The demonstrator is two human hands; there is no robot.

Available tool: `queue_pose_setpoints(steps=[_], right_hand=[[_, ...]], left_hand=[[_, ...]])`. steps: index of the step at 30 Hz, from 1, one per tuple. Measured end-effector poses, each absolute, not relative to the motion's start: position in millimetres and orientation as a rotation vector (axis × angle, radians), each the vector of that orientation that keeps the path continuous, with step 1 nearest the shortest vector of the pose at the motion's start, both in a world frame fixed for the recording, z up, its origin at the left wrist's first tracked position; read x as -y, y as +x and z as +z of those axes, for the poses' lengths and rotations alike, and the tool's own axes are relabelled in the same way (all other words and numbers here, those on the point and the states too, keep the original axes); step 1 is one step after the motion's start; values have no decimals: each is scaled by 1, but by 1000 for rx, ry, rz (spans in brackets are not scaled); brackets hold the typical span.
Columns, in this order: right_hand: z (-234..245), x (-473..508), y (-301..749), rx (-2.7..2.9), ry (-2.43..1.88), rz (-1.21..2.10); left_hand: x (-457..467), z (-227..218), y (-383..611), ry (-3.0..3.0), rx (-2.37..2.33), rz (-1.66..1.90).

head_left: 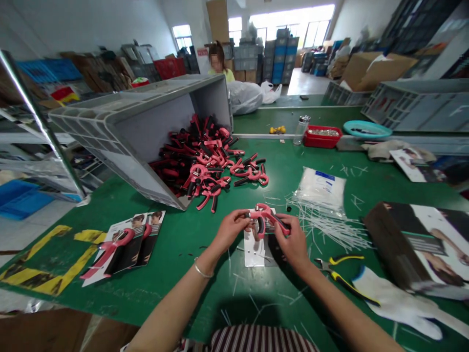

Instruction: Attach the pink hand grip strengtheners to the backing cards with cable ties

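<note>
Between my two hands is a pink hand grip exerciser (pixel 264 211) with black handle pads and a rounded head. My left hand (pixel 234 226) is closed, its fingertips pinching the left end of the exerciser. My right hand (pixel 293 239) is wrapped round a handle at the right. Just below them a printed backing card (pixel 254 252) lies flat on the table, partly hidden by the exerciser and my right hand. Loose white plastic ties (pixel 326 227) are scattered to the right of my right hand.
A grey crate (pixel 142 166) lies tipped, spilling many exercisers (pixel 216 151). Carded exercisers (pixel 117 244) lie left. On the right are a bag of ties (pixel 322 188), yellow-black pliers (pixel 348 281), a white glove (pixel 399 303) and a printed box (pixel 421 249). A person (pixel 223 66) is behind the crate.
</note>
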State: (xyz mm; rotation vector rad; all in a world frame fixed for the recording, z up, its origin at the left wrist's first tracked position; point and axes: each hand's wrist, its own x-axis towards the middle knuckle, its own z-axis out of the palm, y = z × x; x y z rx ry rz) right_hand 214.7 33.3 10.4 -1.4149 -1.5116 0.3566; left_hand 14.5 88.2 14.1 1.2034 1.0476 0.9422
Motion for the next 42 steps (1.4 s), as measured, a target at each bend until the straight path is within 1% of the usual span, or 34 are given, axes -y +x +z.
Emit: queue_pose_setpoints(steps=[3,7,10,13,15,19,25,32,35,42], right_hand=[[-11,-9,207,1489,-1464,479],[-23,15,209,1543,-1555,597],[-24,23,214,1656,-1624,530],[-21,19,217,1825,-1567,436],[-20,12,217,1923,-1508,463],[-18,-3,211,1983,-1473,507],[-25,-14,209,1914,-1458,535],[-48,-34,214,1608,-1482,643],[-48,-36,215,1619,-1490,661],[-39,-27,218,1790,-1420,706]], left_hand=[[-85,-8,4,1401,-1097,865],[-73,-27,-8,1704,-1180,735],[-68,-27,-7,1944,-1217,667],[-76,-19,2,2111,-1224,696],[-86,-15,13,2197,-1171,707],[-108,-13,36,2365,-1055,594],[-113,-13,40,2190,-1058,676],[-98,-29,38,2042,-1031,747],[-93,-35,39,2016,-1058,805],[-91,-37,39,1991,-1086,792]])
